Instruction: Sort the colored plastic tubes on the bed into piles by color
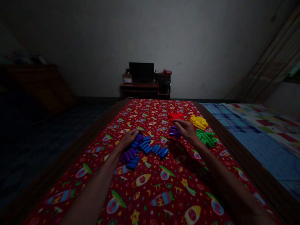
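Blue cylindrical pieces (147, 148) lie mixed with purple pieces (130, 154) left of the middle of a red patterned cloth (150, 184). My left hand (129, 138) rests at the upper left edge of this mixed pile, its fingers curved beside the purple pieces; whether it grips one is hidden. My right hand (185, 127) is above a small purple group (173, 132), fingers bent and apart from the thumb, with nothing visible in it. Behind it lies a red pile (175, 116). A yellow pile (198, 122) and a green pile (207, 138) are to its right.
Beyond the cloth, a desk (140, 85) with a dark monitor (141, 72) stands against the wall. A wooden cabinet (42, 87) is at the left. Checked bedding (246, 134) lies to the right, past the brown edge (234, 145).
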